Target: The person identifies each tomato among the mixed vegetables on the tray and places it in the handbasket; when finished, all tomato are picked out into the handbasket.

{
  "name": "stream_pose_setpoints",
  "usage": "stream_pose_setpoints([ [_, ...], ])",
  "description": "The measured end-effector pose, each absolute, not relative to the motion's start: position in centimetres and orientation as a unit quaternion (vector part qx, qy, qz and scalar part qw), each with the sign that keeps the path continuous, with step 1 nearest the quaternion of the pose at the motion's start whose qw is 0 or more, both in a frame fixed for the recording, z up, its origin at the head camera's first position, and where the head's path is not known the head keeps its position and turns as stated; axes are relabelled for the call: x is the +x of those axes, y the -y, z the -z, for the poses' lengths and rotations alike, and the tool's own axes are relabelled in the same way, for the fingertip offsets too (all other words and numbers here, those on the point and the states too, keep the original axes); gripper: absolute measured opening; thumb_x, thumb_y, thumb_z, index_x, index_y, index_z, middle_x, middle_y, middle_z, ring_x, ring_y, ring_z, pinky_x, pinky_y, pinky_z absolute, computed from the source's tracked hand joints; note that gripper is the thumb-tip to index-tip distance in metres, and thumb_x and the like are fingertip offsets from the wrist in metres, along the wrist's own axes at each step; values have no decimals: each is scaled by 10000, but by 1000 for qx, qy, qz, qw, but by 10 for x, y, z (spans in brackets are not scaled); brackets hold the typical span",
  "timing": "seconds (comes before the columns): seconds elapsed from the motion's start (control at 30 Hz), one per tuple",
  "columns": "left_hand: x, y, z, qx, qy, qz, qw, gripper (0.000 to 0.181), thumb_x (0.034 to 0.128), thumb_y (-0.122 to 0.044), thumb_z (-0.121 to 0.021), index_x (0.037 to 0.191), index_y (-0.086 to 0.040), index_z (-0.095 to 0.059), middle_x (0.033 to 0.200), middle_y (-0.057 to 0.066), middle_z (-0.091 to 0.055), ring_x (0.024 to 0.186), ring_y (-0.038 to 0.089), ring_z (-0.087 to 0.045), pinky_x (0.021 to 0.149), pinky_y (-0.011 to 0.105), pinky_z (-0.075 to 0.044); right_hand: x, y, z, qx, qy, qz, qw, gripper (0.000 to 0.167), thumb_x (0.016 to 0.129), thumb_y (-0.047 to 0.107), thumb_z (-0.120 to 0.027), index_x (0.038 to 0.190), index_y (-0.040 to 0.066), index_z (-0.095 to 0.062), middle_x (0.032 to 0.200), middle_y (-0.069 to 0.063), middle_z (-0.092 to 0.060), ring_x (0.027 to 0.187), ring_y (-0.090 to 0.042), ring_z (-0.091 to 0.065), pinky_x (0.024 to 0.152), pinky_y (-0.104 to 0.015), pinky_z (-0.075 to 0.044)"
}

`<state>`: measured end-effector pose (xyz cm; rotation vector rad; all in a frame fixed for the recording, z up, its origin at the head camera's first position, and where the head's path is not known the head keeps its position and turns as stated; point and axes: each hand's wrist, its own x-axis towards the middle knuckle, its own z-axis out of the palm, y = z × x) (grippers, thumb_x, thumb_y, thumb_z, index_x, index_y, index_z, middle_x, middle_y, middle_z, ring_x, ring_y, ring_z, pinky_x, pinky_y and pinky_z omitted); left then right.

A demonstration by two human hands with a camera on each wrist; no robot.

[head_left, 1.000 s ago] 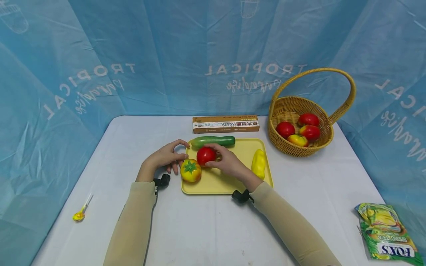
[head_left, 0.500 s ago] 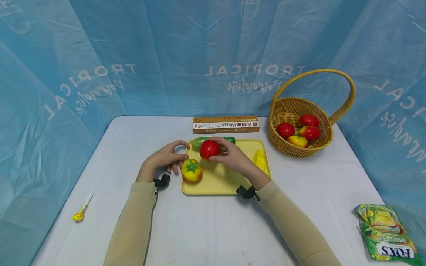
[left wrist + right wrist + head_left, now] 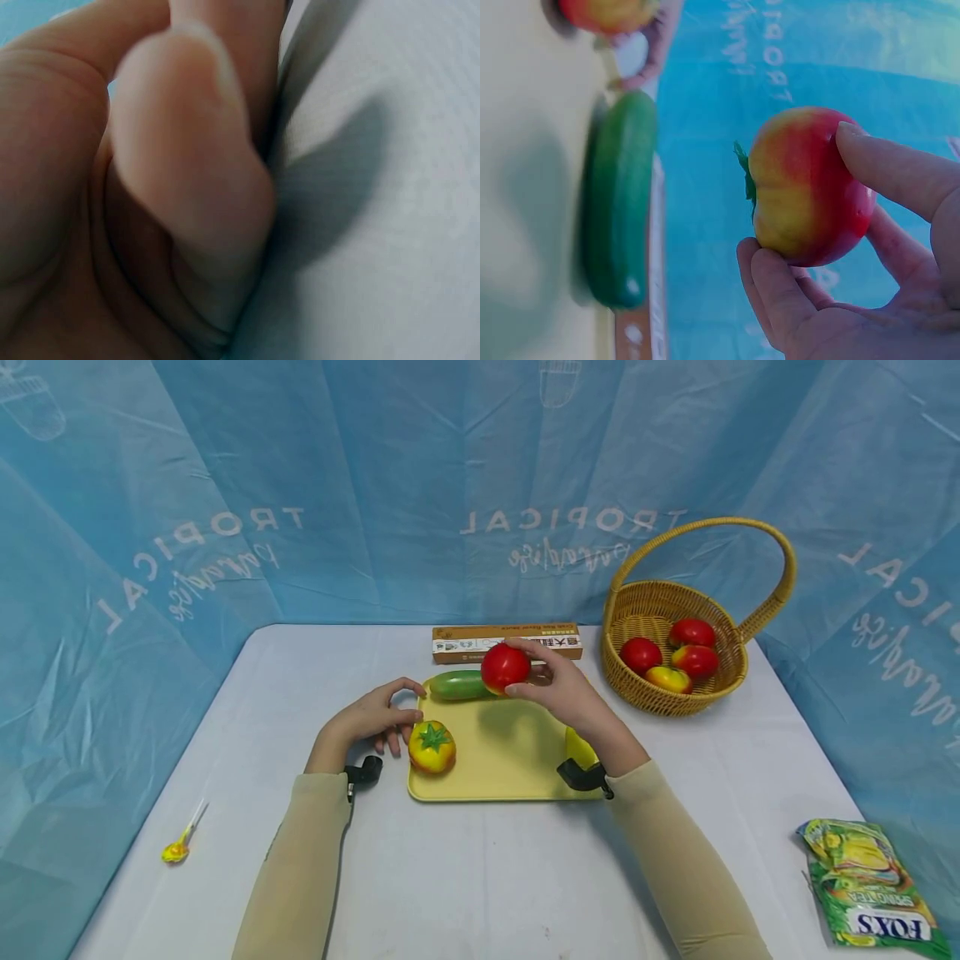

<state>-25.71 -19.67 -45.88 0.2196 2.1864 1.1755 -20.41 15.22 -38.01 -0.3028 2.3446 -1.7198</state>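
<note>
In the head view my right hand (image 3: 564,695) holds a red toy tomato (image 3: 504,667) above the far part of the yellow tray (image 3: 502,781). The right wrist view shows the tomato's (image 3: 810,187) yellow side and green calyx, pinched between thumb and fingers. Beneath it on the tray lies a green cucumber (image 3: 456,685). A yellow-orange tomato (image 3: 432,747) with its green calyx up sits at the tray's left edge. Beside that edge rests my left hand (image 3: 371,718), fingers loosely bent, holding nothing. My right wrist partly hides a yellow vegetable (image 3: 579,748).
A wicker basket (image 3: 630,685) with a tall handle stands at the back right, with several red and yellow fruits inside. Behind the tray lies a pasta box (image 3: 472,644). A lollipop (image 3: 177,849) is at the left, and a green Fox's candy bag (image 3: 873,885) at the right.
My right hand has lifted the red tomato off the tray and carried it up and to the right, over the cucumber's right end. The left hand has stayed in place.
</note>
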Motion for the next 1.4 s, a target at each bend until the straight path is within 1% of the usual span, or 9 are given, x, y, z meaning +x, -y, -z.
stream_pose_setpoints([
  [0.1,-257,197,459,84,-829,-450,321,484,1053,-344,-654,1475,-280,-427,785,95,-730,519,216,-705,469,255,-483,-204,-166,371,-89,-793,595,96,672,973,219,-793,1563,354,-501,1589,-55,-511,1399,-316,-554,1107,-532,-533],
  [0.33,-257,197,460,85,-833,-444,319,479,1056,-346,-647,1476,-281,-426,784,95,-733,517,214,-701,471,259,-487,-204,-202,354,-51,-788,611,58,702,991,234,-768,1604,344,-446,1635,-68,-434,1436,-308,-510,1186,-536,-460],
  [0.47,-256,197,460,88,-835,-442,315,481,1058,-344,-647,1479,-274,-425,784,99,-732,513,217,-699,470,264,-489,-204,-220,350,-32,-791,610,18,697,990,236,-769,1602,334,-449,1609,-83,-444,1430,-308,-483,1168,-489,-455],
  [0.57,-256,196,460,82,-833,-446,316,475,1055,-343,-654,1471,-284,-434,784,103,-734,512,221,-699,468,262,-485,-205,-234,350,-11,-793,609,-3,697,983,260,-778,1594,350,-453,1572,-67,-464,1401,-280,-472,1136,-428,-462],
  [0.63,-256,196,460,81,-832,-446,318,475,1057,-339,-649,1475,-283,-430,784,100,-736,513,217,-700,468,257,-482,-206,-243,351,4,-793,609,-11,702,979,285,-783,1590,375,-449,1553,-62,-470,1391,-266,-468,1133,-421,-473],
  [0.8,-256,196,459,83,-832,-448,318,475,1059,-337,-645,1477,-277,-427,781,92,-735,518,214,-705,467,250,-481,-211,-265,356,46,-795,604,-24,725,973,324,-788,1586,435,-418,1574,-71,-449,1431,-279,-458,1184,-520,-475],
  [0.93,-257,196,459,84,-832,-448,317,476,1057,-341,-649,1474,-277,-428,780,92,-733,521,220,-708,466,251,-481,-213,-279,360,68,-802,592,-33,741,981,321,-776,1602,435,-387,1626,-101,-422,1467,-320,-432,1188,-587,-461],
  [1.2,-259,197,459,89,-831,-449,316,476,1060,-347,-647,1475,-275,-427,781,91,-731,526,223,-711,470,254,-487,-217,-303,369,105,-811,574,-37,764,994,355,-753,1633,435,-341,1712,-110,-335,1549,-348,-363,1210,-586,-431],
  [1.4,-258,198,460,89,-829,-452,318,473,1059,-339,-654,1472,-275,-432,776,96,-722,520,223,-708,467,256,-487,-219,-314,376,136,-823,550,-47,763,1000,346,-744,1639,435,-336,1751,-103,-274,1567,-387,-347,1236,-603,-390],
])
